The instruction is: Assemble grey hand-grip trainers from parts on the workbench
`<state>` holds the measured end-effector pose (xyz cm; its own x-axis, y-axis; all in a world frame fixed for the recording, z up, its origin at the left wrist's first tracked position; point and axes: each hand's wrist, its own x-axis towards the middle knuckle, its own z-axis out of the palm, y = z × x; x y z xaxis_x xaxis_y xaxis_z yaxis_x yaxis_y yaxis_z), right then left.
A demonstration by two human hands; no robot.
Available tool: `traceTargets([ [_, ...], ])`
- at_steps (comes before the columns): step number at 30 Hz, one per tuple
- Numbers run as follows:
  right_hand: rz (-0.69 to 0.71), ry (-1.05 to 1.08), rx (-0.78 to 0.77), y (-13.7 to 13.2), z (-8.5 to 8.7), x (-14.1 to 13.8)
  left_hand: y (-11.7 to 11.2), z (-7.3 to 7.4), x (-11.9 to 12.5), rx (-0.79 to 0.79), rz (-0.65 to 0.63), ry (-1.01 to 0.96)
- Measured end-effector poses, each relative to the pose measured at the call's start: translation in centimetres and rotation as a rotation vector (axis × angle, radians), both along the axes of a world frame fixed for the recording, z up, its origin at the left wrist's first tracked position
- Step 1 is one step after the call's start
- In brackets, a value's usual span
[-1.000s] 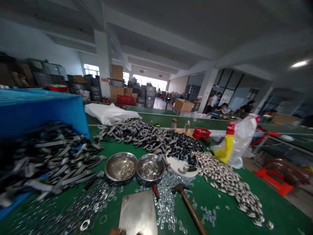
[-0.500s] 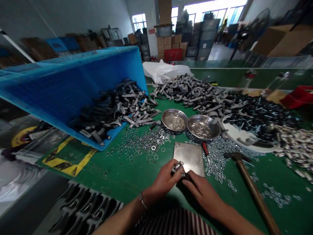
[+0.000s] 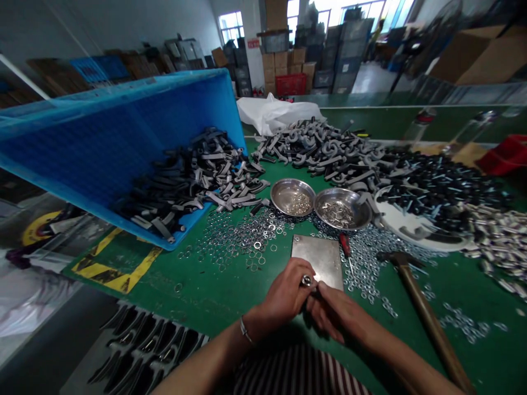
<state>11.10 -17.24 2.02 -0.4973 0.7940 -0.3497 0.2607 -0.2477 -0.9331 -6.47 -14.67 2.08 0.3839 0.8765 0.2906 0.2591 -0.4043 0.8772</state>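
Observation:
My left hand (image 3: 288, 289) is closed around a metal part with a round, ring-like end (image 3: 306, 281); the fingers hide the rest of it. My right hand (image 3: 335, 312) meets it from the right, its thumb and fingers pinched together just beside the metal end. What the right fingers hold, if anything, is hidden. Both hands are over the near edge of a flat steel plate (image 3: 316, 253) on the green table. A red-handled screwdriver (image 3: 345, 247) lies along the plate's right side.
Two metal bowls (image 3: 276, 206) (image 3: 364, 224) hold small parts. Loose rings (image 3: 257, 245) and nuts (image 3: 373, 274) surround the plate. A hammer (image 3: 428, 312) lies at right. A tipped blue crate (image 3: 236, 109) spills grey levers (image 3: 230, 184) at left; black knobs (image 3: 453, 181) are heaped at right.
My left hand has turned, so the part's round end now faces me. My right fingers have closed in against it, and the dark piece seen between the hands is now covered.

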Motion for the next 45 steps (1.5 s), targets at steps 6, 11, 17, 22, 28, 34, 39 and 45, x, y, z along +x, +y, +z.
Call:
traceTargets([
  [6, -0.094, 0.110, 0.000, 0.1, -0.3, 0.4, -0.2, -0.6, 0.6, -0.028, 0.169, -0.038],
  [11, -0.032, 0.002, 0.057, 0.0, -0.4, 0.7, -0.1, -1.1, 0.8, 0.007, 0.083, 0.039],
  [17, -0.179, -0.151, 0.263, -0.1, -0.9, 0.2, -0.2, -2.0, 1.4, -0.079, 0.170, 0.062],
  [22, -0.121, -0.037, 0.090, -0.2, -1.1, 0.3, -0.1, -1.9, 0.9, -0.022, 0.102, 0.082],
  [28, -0.147, 0.203, -0.131, -0.9, -0.6, 0.0, -0.2, -2.1, 0.7, 0.064, 0.063, 0.087],
  [34, -0.154, -0.103, 0.201, -0.4, -0.9, 1.3, 1.0, -1.0, 1.8, 0.053, 0.046, 0.136],
  [39, -0.109, -0.530, 0.453, 0.6, -2.1, 4.5, 6.3, -1.4, 4.2, 0.152, -0.119, 0.572],
  [45, -0.234, -0.711, 0.692, 2.0, -3.7, 9.4, 11.1, -1.0, 5.9, 0.305, -0.198, 0.814],
])
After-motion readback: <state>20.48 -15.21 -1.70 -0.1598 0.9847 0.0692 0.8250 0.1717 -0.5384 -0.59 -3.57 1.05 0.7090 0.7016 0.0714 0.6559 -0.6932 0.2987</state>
